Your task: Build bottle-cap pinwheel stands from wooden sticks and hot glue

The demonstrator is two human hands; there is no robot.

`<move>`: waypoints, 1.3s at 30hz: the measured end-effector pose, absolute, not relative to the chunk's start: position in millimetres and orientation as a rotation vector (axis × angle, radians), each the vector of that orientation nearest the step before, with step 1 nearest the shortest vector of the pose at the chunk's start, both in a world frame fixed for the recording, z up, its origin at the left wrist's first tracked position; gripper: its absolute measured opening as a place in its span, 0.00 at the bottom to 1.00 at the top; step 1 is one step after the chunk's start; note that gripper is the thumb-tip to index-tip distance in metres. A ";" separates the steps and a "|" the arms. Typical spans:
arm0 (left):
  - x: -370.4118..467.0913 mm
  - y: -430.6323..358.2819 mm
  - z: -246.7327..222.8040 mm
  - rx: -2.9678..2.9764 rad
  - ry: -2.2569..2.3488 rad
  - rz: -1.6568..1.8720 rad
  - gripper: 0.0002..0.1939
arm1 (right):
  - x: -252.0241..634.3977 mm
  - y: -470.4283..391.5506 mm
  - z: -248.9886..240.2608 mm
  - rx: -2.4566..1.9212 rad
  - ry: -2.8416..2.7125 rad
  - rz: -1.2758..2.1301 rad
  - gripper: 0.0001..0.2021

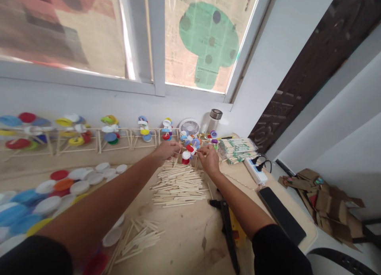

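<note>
Near the wall, my left hand [168, 151] and my right hand [209, 158] face each other with fingers pinched. Between them is a small wheel of coloured bottle caps on wooden sticks [189, 149], in red, white and blue. Each hand grips one side of it; the exact finger contact is too small to make out. Behind it, more cap pieces overlap it in view. A pile of wooden sticks [180, 185] lies just below my hands. To the left stands a row of similar stick frames with cap wheels [110, 132].
Loose bottle caps [47, 203] cover the left of the table, with shorter sticks [143, 239] beside them. A glue gun [228, 227] lies under my right forearm. Rightward are packed sticks [238, 148], a power strip [256, 171] and a phone [281, 215]. A fan [189, 126] and bottle [214, 122] stand behind.
</note>
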State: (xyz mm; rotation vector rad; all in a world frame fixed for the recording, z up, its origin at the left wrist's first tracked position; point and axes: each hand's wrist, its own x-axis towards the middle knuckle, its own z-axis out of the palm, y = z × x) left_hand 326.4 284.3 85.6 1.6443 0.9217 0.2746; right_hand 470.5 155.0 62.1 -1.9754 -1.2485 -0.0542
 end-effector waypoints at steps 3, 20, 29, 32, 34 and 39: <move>326.8 284.7 85.3 1.613 0.919 0.274 0.18 | 470.2 154.4 60.9 -1.967 -1.239 -0.057 0.07; 329.9 286.1 78.9 1.503 0.916 0.303 0.18 | 478.7 158.5 53.4 -1.859 -1.148 0.032 0.07; 331.0 284.5 78.4 1.453 0.904 0.311 0.18 | 483.3 166.3 41.2 -1.709 -0.989 0.178 0.10; 330.4 283.9 79.2 1.437 0.899 0.305 0.19 | 483.2 167.4 39.7 -1.662 -0.939 0.222 0.10; 329.8 283.4 80.1 1.427 0.894 0.306 0.19 | 482.7 167.0 40.6 -1.631 -0.917 0.246 0.11; 328.3 282.9 85.2 1.405 0.868 0.339 0.19 | 481.0 164.4 51.4 -1.550 -0.892 0.288 0.11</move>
